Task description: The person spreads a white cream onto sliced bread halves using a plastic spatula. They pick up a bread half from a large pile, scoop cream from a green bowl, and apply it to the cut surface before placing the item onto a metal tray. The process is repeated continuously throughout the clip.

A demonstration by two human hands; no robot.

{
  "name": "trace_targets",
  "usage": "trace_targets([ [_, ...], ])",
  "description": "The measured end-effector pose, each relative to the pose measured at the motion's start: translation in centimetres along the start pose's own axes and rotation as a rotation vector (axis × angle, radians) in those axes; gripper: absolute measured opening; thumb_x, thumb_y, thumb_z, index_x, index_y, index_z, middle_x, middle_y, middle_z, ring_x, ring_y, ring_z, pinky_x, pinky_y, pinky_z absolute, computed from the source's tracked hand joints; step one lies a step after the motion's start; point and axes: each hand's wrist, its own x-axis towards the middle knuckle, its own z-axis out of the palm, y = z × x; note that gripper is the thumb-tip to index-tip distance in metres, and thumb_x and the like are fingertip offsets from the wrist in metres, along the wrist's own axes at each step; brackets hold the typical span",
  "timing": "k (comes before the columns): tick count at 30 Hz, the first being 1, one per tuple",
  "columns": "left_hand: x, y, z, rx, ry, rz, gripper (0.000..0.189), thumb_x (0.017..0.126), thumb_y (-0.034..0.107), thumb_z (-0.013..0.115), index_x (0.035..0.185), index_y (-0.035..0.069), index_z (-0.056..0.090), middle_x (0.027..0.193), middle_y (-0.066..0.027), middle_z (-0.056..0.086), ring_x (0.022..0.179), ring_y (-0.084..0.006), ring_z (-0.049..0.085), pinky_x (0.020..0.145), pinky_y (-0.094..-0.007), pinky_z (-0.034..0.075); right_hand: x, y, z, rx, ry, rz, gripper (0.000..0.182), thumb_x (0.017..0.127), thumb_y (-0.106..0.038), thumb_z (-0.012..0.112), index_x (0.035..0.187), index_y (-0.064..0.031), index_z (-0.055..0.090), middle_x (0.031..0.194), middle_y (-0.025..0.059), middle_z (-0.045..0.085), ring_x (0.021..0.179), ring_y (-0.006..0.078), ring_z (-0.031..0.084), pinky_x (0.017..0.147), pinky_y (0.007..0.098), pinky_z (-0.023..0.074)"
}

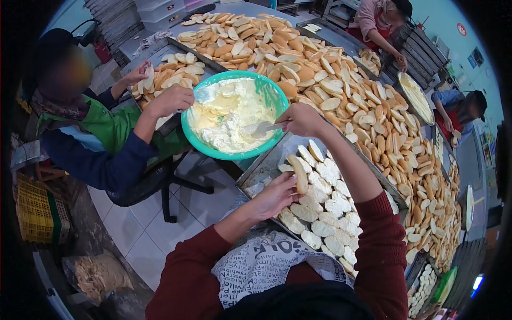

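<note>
My left hand (pixel 279 196) holds an oval slice of bread (pixel 298 174) on edge, above a metal tray (pixel 256 185). In that tray lie many bread slices, several of them coated with white cream (pixel 323 176). My right hand (pixel 303 119) grips a flat metal spatula (pixel 258 129), its blade resting in pale yellow cream (pixel 228 116). The cream fills much of a green plastic basin (pixel 234 156), and smears cling to its inner wall. A co-worker's hand reaches to the basin's left rim, apart from my own hands.
A large heap of bread slices (pixel 296 64) covers the table beyond the tray. At left sits a co-worker in a green apron (pixel 104 126), beside another bread tray (pixel 168 128). Two more people work at the right. A yellow crate (pixel 38 212) stands on the floor.
</note>
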Motion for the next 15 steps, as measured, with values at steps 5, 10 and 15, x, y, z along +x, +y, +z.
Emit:
trace_targets([
  [5, -1.6, 1.0, 0.0, 0.004, 0.011, 0.079, 0.039, 0.099, 0.026, 0.045, 0.131, 0.005, 0.039, 0.122, -0.0094, 0.052, 0.113, -0.0188, 0.053, 0.095, -0.0331, 0.045, -1.8, 2.8, -0.4, 0.579, -0.083, 0.205, 0.026, 0.081, -0.007, 0.057, 0.103, -0.0077, 0.071, 0.073, 0.0012, 0.068, 0.057, 0.0083, 0.051, 0.053, 0.0253, 0.0421],
  [10, -2.0, 2.4, -0.3, -0.007, 0.038, 0.237, 0.039, 0.099, 0.026, 0.045, 0.131, 0.004, 0.040, 0.122, -0.0101, 0.053, 0.112, -0.0193, 0.053, 0.095, -0.0336, 0.045, -6.8, 3.6, -0.7, 1.005, 0.045, 0.289, 0.028, 0.088, -0.005, 0.054, 0.113, -0.0003, 0.064, 0.080, 0.0006, 0.067, 0.055, 0.0042, 0.041, 0.050, 0.0197, 0.0353],
  [15, -0.6, 3.4, -0.5, -0.039, 0.101, 0.288, 0.039, 0.098, 0.026, 0.046, 0.130, 0.004, 0.041, 0.122, -0.0092, 0.053, 0.109, -0.0168, 0.054, 0.093, -0.0317, 0.046, -13.7, 1.4, 2.2, 1.011, 0.466, 0.216, 0.028, 0.087, -0.003, 0.057, 0.114, 0.0008, 0.064, 0.081, 0.0018, 0.067, 0.059, 0.0047, 0.045, 0.054, 0.0203, 0.0379],
])
